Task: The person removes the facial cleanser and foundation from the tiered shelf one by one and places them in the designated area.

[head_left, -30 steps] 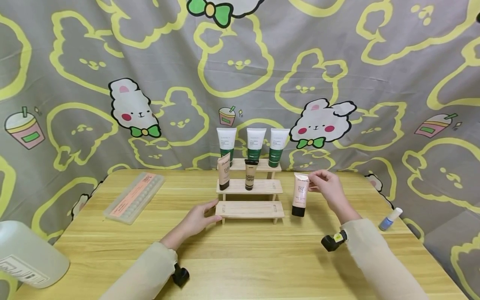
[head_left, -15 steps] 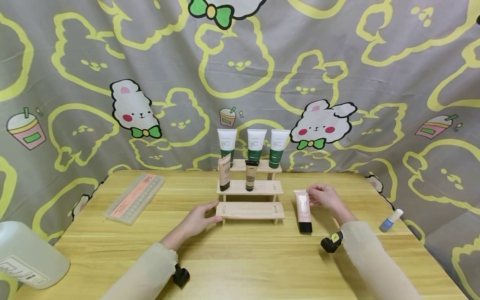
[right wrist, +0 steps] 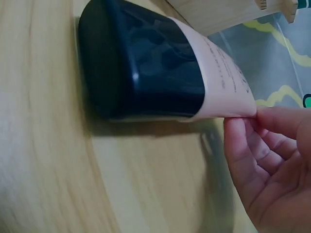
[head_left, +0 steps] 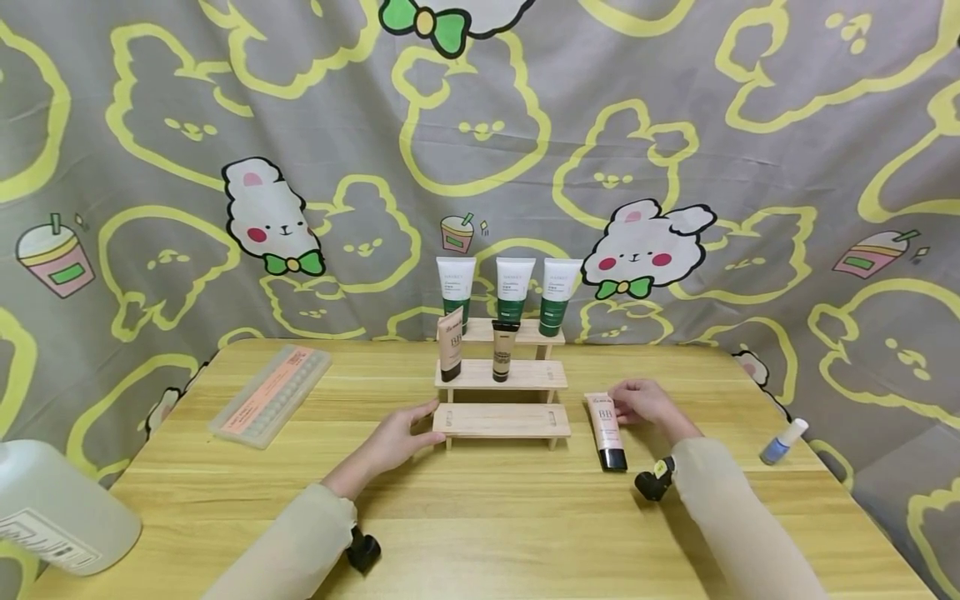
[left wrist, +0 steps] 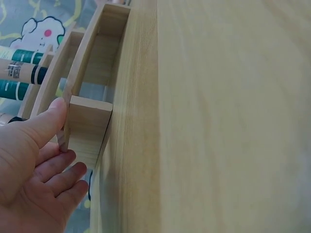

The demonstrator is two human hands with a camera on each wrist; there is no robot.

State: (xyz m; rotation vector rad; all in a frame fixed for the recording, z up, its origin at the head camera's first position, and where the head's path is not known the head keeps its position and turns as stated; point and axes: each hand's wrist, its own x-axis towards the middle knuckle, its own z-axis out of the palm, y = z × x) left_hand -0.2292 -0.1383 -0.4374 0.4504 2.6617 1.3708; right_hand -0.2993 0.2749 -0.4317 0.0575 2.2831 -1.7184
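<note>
My left hand [head_left: 397, 440] pinches the left end of the lowest step of a three-tier wooden display stand [head_left: 501, 419]. In the left wrist view its thumb lies on the step's edge, with the fingers on the underside. To the right of the stand, my right hand [head_left: 643, 402] holds a pink BB cream tube [head_left: 606, 429] by its side, between thumb and fingers. The tube's black cap [right wrist: 150, 63] points toward me, close over the table. Another BB cream tube [head_left: 451, 346] and a small beige tube with a black cap [head_left: 502, 354] stand on the middle step.
Several white-and-green tubes [head_left: 553, 296] stand on the top step. A flat clear case with an orange label [head_left: 270, 396] lies at the left, with a large translucent bottle [head_left: 63, 508] nearer. A blue nail polish bottle [head_left: 783, 442] lies far right. A patterned curtain [head_left: 480, 167] hangs behind the table.
My right hand has brought the BB cream tube toward me and lower, its cap end now nearer to me. My left hand has stayed on the stand.
</note>
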